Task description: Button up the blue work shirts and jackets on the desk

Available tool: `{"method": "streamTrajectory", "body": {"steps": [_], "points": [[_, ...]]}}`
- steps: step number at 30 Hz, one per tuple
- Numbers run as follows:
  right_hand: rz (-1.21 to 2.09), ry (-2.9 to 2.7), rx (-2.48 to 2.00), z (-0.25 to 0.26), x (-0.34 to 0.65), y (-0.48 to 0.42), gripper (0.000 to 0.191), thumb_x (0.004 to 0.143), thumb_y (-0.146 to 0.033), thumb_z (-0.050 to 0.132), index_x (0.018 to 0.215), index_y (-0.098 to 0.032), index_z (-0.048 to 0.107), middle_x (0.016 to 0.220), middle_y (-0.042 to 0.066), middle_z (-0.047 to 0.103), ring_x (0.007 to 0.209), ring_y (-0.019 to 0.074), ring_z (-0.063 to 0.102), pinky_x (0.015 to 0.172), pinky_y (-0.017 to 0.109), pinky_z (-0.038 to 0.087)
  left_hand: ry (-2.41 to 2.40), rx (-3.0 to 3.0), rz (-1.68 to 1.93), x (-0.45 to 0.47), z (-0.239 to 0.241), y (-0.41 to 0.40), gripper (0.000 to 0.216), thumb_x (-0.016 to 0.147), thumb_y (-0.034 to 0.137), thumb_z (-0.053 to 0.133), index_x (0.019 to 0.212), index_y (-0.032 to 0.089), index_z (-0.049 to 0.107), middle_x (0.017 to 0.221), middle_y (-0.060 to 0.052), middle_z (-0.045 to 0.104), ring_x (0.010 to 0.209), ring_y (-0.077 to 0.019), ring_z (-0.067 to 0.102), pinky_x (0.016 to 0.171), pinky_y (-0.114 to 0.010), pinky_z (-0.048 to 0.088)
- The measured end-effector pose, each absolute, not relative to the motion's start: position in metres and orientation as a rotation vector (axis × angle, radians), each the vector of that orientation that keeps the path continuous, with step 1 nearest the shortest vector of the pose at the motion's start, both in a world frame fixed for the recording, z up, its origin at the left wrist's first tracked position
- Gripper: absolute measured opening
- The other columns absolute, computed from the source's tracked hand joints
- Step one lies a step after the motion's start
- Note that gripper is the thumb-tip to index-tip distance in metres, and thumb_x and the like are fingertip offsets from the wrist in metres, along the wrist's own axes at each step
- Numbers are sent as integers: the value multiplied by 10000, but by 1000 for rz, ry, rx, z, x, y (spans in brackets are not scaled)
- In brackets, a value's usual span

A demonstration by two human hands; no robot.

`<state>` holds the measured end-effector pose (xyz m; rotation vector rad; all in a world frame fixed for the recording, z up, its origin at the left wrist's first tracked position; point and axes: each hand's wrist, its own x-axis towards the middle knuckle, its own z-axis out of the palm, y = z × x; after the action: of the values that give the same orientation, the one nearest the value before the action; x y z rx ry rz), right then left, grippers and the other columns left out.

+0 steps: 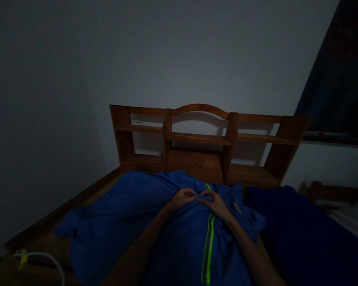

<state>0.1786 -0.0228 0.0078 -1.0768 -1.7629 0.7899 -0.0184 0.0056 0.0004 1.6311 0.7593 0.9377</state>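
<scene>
A blue work jacket [116, 218] with a yellow-green and grey reflective stripe lies spread over a wooden bed. My left hand [183, 197] pinches a fold of its fabric near the middle of the garment. Close by on the right, my right hand [214, 202] grips the same raised fold between thumb and fingers. The two hands' fingertips almost meet. A round snap or button shows just above them, and a small pale label sits right of my right hand. Whether a button lies between the fingers cannot be made out in the dim light.
A wooden headboard [197, 138] with open shelves stands behind the jacket against a pale wall. Dark blue cloth [304, 234] lies at the right. At the lower left are a white cord [52, 258] and something yellow. A dark curtain [343, 75] hangs at the upper right.
</scene>
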Motion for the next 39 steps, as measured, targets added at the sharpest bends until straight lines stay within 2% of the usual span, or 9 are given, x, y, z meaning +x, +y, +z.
{"method": "streamTrajectory", "body": {"steps": [5, 10, 16, 21, 24, 27, 31, 34, 39], "points": [[854, -1790, -1062, 8, 177, -25, 318, 690, -442, 670, 869, -183, 626, 890, 26, 636, 888, 206, 577, 827, 306, 422, 802, 1786, 999, -19, 2, 2, 257, 732, 359, 622, 858, 136, 634, 840, -39, 648, 805, -165, 591, 742, -257, 440], [764, -1803, -1100, 5, 178, -24, 247, 700, -393, 648, 818, -177, 626, 848, 22, 632, 869, 204, 571, 804, 301, 419, 1050, 2102, 1077, -18, 9, -4, 241, 761, 379, 579, 852, 165, 645, 842, -35, 662, 797, -164, 587, 738, -246, 424], [681, -1786, -1148, -1, 184, -20, 168, 705, -317, 597, 778, -166, 609, 814, 20, 631, 822, 195, 573, 754, 281, 420, 1174, 2366, 967, -34, 26, -2, 238, 750, 393, 576, 868, 194, 630, 893, -22, 656, 850, -171, 580, 766, -246, 421], [607, -1823, -1291, 11, 197, -22, 181, 703, -324, 576, 782, -164, 604, 794, 19, 639, 792, 199, 588, 691, 261, 425, 1352, 2374, 861, -61, 30, -4, 266, 720, 421, 604, 871, 203, 630, 912, -31, 652, 875, -192, 582, 779, -267, 423], [442, -1853, -1495, 26, 211, -24, 212, 736, -337, 536, 847, -172, 610, 778, 26, 646, 737, 203, 602, 655, 269, 427, 1320, 2371, 911, -66, 26, -7, 225, 701, 371, 633, 846, 199, 626, 903, -29, 637, 859, -181, 579, 755, -258, 430], [92, -1893, -1719, 41, 219, -29, 241, 777, -310, 488, 926, -160, 604, 834, 77, 648, 791, 235, 605, 701, 309, 431, 1263, 2322, 1042, -63, 17, -7, 206, 689, 331, 647, 839, 194, 619, 902, -26, 628, 848, -167, 575, 757, -253, 426], [-313, -2010, -1629, 57, 192, -41, 319, 787, -227, 476, 1082, -134, 553, 1094, 149, 570, 1059, 268, 508, 881, 344, 388, 1294, 2134, 1065, -61, -1, -4, 217, 680, 344, 643, 798, 164, 613, 808, -25, 639, 768, -162, 581, 684, -242, 427], [-323, -2083, -1453, 58, 148, -48, 328, 818, -229, 465, 1134, -169, 522, 1151, 134, 530, 1096, 253, 476, 926, 343, 369, 1289, 2051, 1030, -64, -8, -2, 249, 664, 372, 649, 783, 155, 624, 782, -25, 649, 757, -172, 584, 663, -242, 427], [-106, -2126, -1255, 34, 95, -47, 215, 855, -195, 410, 1005, -211, 562, 1009, 84, 579, 985, 221, 531, 881, 335, 395, 1173, 2027, 990, -74, -5, -4, 278, 694, 398, 621, 833, 160, 664, 839, -29, 672, 824, -181, 588, 734, -245, 433]]}}
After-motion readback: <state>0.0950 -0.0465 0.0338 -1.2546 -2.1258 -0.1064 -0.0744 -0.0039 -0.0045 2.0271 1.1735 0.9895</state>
